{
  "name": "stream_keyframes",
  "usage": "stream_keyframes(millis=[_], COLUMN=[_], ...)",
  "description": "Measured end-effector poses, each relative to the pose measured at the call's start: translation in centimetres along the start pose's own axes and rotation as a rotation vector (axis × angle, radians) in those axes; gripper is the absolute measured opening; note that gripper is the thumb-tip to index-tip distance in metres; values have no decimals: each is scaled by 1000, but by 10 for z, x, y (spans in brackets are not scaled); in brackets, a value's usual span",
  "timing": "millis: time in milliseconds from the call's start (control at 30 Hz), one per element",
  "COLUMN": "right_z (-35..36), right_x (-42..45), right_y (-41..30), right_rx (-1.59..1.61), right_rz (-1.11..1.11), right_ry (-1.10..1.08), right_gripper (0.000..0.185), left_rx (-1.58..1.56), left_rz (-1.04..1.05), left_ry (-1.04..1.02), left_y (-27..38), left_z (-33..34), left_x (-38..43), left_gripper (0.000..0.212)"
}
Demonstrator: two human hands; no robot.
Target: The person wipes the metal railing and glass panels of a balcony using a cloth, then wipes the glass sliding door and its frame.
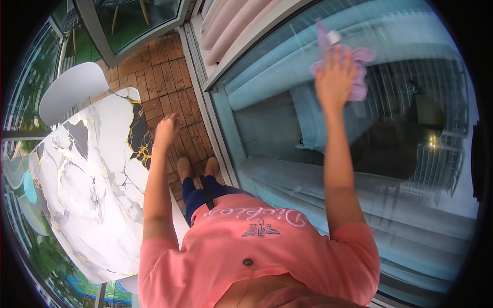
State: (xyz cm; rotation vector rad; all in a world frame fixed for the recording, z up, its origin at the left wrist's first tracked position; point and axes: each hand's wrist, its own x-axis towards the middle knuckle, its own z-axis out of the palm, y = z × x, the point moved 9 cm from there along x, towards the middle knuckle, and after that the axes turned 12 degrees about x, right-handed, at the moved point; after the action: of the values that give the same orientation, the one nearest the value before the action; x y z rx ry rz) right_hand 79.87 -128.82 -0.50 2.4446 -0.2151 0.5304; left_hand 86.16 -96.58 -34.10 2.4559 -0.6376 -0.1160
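Observation:
My right hand (336, 77) lies flat with spread fingers on a purple cloth (359, 82), pressing it against a large glass door or window pane (265, 127). The cloth bunches out on both sides of the hand, and one corner points up past the fingertips, beside a small white patch. Curtains and reflections of buildings show in the glass. My left hand (167, 129) hangs over the wooden floor, by the edge of a marble-patterned table (96, 184). Its fingers are loosely curled, and no object shows in them.
A white chair (73, 92) stands at the table's far end. Wooden deck tiles (161, 77) run between the table and the door track (204, 96). An open glass door (111, 57) is at the upper left, with pink curtains (231, 27) beside the pane.

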Motion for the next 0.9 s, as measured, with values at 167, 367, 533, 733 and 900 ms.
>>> stream_keyframes(millis=[167, 367, 533, 733, 900], right_z=[232, 229, 126, 148, 326], right_x=[-236, -280, -61, 31, -90], right_y=[-135, -139, -73, -88, -207], right_rx=[164, 163, 182, 12, -32], right_rz=[-185, -305, -43, -79, -408], right_ry=[-709, -837, -271, -78, -599], right_gripper=[58, 48, 51, 50, 55], left_rx=[-10, -13, -84, 36, 109], left_rz=[-22, -40, 59, 165, 154], left_ry=[-70, -84, -31, 189, 161], left_y=[7, 5, 29, 28, 1], left_z=[15, 11, -25, -64, -36], left_x=[3, 0, 35, 97, 100], left_gripper=[20, 19, 18, 18, 19])
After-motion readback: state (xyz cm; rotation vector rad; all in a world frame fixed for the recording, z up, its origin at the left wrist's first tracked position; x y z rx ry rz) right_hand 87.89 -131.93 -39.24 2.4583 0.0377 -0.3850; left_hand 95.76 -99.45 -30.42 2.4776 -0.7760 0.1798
